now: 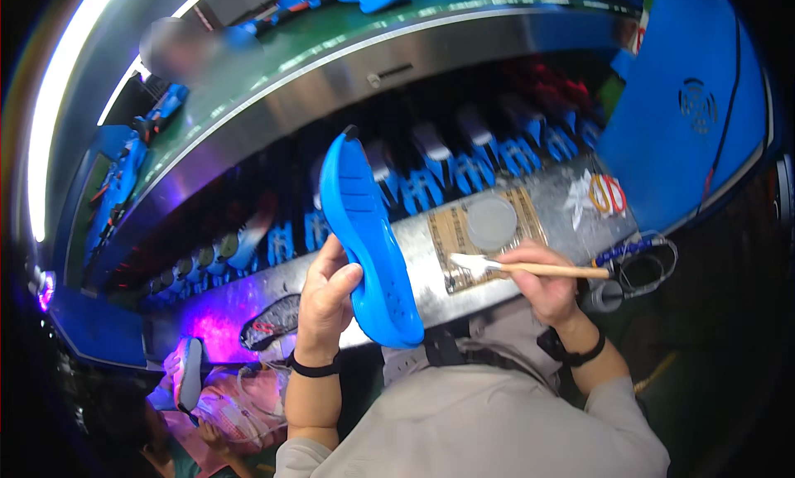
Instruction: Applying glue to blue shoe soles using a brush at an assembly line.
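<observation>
My left hand grips a blue shoe sole by its side, thumb across the near edge. The sole stands tilted upright, its hollow inner face turned toward the right. A brush with a wooden handle and white bristles is in my right hand, held by the handle. The bristles point left, over a piece of brown cardboard and apart from the sole. On the cardboard, just beyond the brush, sits a round pale container; what is in it I cannot make out.
Red- and orange-handled scissors and a crumpled white piece lie on the metal bench. A dark shoe upper rests at left. Beyond run racked blue parts and a green conveyor. A co-worker in pink holds a shoe.
</observation>
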`<state>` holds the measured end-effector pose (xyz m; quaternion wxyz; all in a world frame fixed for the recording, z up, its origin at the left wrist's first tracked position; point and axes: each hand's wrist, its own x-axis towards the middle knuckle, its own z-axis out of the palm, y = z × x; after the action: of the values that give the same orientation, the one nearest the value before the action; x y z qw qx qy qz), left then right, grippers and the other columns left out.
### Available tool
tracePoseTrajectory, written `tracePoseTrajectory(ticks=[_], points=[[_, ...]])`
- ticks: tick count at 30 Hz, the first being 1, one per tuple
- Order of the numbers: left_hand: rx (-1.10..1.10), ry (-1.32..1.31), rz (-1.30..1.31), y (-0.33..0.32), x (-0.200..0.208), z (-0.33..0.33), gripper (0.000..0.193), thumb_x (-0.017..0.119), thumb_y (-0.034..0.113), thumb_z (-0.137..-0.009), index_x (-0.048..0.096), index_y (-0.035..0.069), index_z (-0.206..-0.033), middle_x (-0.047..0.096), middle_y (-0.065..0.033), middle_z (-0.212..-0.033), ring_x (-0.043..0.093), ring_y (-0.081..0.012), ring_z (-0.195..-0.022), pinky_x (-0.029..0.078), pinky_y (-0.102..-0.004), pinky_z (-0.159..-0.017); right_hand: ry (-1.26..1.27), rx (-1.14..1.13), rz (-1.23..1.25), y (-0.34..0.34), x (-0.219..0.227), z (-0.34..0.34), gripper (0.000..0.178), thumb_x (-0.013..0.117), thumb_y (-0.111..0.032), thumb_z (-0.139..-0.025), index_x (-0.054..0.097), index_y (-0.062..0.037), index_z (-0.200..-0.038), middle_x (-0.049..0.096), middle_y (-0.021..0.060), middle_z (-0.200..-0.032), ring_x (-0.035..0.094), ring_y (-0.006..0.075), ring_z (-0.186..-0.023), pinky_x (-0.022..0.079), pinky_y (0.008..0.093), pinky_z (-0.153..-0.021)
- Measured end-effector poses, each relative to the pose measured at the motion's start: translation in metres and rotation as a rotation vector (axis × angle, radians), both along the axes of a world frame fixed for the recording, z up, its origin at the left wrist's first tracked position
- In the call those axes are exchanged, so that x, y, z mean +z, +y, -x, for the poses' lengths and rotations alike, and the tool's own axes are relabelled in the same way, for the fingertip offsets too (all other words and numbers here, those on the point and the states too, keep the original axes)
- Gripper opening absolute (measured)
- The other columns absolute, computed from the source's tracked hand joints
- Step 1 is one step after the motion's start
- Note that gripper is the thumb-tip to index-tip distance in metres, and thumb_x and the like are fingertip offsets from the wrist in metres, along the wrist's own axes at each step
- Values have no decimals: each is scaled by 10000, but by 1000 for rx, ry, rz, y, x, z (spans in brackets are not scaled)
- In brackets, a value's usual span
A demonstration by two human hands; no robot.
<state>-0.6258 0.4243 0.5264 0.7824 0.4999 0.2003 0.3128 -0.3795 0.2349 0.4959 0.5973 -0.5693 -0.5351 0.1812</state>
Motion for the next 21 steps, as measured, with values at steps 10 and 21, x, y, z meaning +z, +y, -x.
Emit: tracePoseTrajectory(ticks=[10, 21], points=[[-137, 54, 136, -36, -35, 11, 679, 676, 224, -916, 422, -60, -1477, 625, -154, -1305, 651, -220, -1127, 525, -349, -989, -119, 225, -35, 39, 1, 18, 173, 680, -30, -857, 716, 15, -1020, 713, 116, -878, 638, 229, -754, 507, 348, -691], [-128, 69, 183, -38, -43, 7, 685, 655, 238, -928, 404, -75, -1484, 620, -172, -1320, 656, -229, -1132, 528, -346, -990, -124, 335, -82, 17, -3, 13, 183, 704, 13, -772, 729, 10, -953, 711, 109, -824, 638, 238, -701, 505, 348, -655]])
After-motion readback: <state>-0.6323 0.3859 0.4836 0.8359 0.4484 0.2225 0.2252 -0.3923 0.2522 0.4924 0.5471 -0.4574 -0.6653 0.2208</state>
